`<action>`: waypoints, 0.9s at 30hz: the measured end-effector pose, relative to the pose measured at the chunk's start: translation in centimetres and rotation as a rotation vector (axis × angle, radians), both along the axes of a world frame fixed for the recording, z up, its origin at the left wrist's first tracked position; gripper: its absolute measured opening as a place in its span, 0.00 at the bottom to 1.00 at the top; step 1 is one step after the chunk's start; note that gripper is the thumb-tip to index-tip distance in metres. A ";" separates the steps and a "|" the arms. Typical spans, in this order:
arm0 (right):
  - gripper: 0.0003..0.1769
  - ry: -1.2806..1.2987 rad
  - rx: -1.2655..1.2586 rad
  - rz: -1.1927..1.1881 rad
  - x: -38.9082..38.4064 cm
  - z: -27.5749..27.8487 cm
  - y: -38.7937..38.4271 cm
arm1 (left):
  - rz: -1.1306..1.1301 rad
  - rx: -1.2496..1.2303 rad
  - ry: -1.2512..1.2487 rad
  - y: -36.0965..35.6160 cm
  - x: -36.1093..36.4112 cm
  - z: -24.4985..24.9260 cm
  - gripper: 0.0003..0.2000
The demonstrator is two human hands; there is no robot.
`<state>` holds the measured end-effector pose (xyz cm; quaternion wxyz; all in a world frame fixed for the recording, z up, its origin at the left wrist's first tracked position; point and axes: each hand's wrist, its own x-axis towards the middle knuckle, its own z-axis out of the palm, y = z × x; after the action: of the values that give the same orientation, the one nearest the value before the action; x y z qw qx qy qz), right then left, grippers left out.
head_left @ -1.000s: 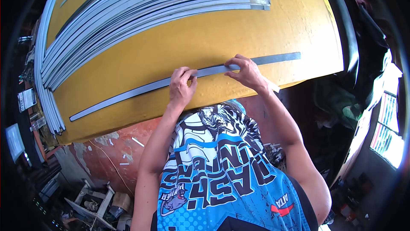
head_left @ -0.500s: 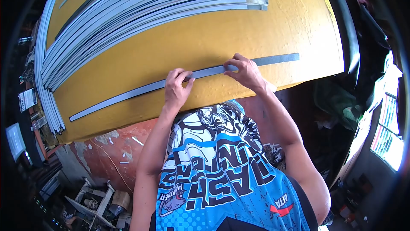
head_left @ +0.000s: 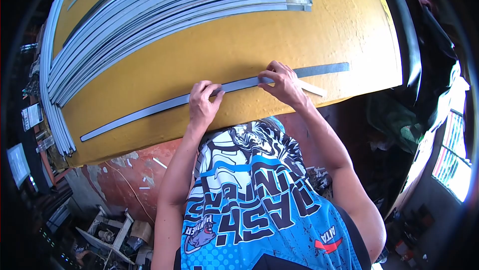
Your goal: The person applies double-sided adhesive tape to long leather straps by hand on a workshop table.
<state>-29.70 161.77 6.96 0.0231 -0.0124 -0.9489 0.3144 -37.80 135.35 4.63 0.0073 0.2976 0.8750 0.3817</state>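
Observation:
A long narrow strip [head_left: 149, 110], pale with dark edges and a dark bare end at the right, lies across the yellow table [head_left: 209, 45]. My left hand [head_left: 203, 101] pinches the strip near its middle, thumb and fingers on its two edges. Farther right, my right hand [head_left: 282, 83] grips the same strip where the pale part nears the dark end. A short white piece [head_left: 313, 89] sticks out from behind my right hand and slants toward the table's front edge. My right palm hides where that piece begins.
Many similar strips [head_left: 199, 0] lie side by side at the back of the table, and a bundle of pale strips [head_left: 50, 85] runs down its left side. Dark sheeting [head_left: 401, 35] hangs at the right. A wooden frame [head_left: 112, 235] stands on the floor.
Both hands have slid slightly left along the strip. The short white piece now shows more fully beside my right hand.

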 end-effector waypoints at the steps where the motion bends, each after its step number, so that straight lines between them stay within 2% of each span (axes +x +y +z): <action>1: 0.10 -0.002 -0.001 -0.001 0.0 0.0 0.0 | -0.001 -0.001 -0.002 0.0 0.0 0.0 0.09; 27: 0.09 0.022 -0.005 0.007 -0.2 -0.5 -0.4 | 0.023 -0.017 0.028 -0.2 0.0 0.2 0.08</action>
<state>-29.92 161.37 6.48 0.0324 -0.0057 -0.9479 0.3169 -37.78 135.10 4.84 -0.0068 0.2926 0.8818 0.3699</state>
